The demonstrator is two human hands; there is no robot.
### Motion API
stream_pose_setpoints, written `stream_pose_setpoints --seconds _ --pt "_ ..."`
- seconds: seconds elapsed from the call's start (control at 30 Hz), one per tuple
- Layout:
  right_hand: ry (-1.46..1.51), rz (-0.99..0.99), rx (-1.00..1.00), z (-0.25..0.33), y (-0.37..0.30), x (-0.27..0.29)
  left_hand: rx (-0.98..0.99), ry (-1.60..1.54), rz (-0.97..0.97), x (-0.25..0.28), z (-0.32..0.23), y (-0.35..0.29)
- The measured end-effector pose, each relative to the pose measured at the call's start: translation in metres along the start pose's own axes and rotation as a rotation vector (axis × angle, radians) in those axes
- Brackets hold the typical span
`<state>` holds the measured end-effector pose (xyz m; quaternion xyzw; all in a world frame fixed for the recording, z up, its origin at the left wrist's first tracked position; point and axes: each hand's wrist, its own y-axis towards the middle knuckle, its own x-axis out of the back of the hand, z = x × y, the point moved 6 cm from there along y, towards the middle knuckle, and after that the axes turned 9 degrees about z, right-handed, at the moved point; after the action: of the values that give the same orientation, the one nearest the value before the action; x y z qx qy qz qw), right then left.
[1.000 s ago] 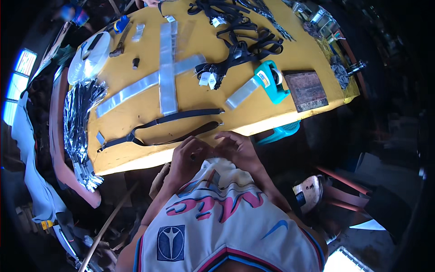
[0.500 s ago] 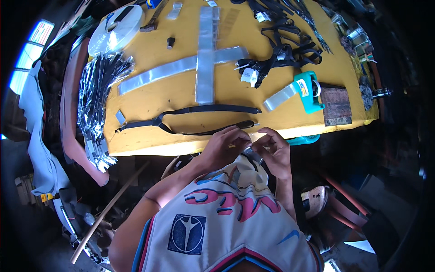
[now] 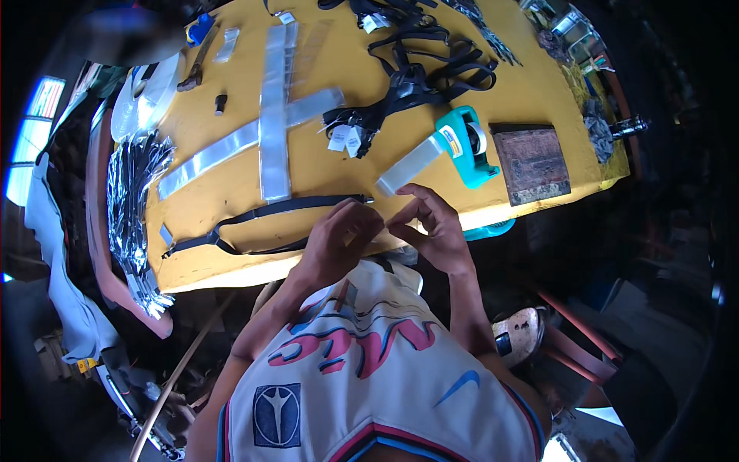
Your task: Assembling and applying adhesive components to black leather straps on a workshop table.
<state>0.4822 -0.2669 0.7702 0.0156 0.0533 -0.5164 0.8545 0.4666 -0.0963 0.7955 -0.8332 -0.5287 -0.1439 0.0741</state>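
Observation:
My left hand and my right hand meet at the table's front edge, thumbs and fingers pinched close together. Whatever sits between the fingertips is too small or hidden to make out. Black Y-shaped suspenders lie along the front of the table, partly behind my left hand. Just beyond my right fingers is a clear plastic sleeve, its far end beside a teal tape dispenser.
Clear plastic strips cross mid-table. Tangled black straps with white tags lie behind. A dark square board rests at right. Packed straps hang over the left edge, near a hammer and a white reel.
My view has shifted, so the table's things appear further left. Both hands have risen slightly over the table edge, and my right fingers have spread a little, still pinched near the left.

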Motion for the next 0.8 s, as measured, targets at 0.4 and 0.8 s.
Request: stream_pose_setpoints --seconds 0.4,0.8 --pt "-0.015 0.136 -0.011 -0.017 0.010 0.022 0.185 0.094 -0.043 -0.012 0.014 0.025" --pt "0.040 -0.124 0.070 -0.001 0.001 -0.018 0.110 -0.181 0.139 0.012 0.016 0.008"
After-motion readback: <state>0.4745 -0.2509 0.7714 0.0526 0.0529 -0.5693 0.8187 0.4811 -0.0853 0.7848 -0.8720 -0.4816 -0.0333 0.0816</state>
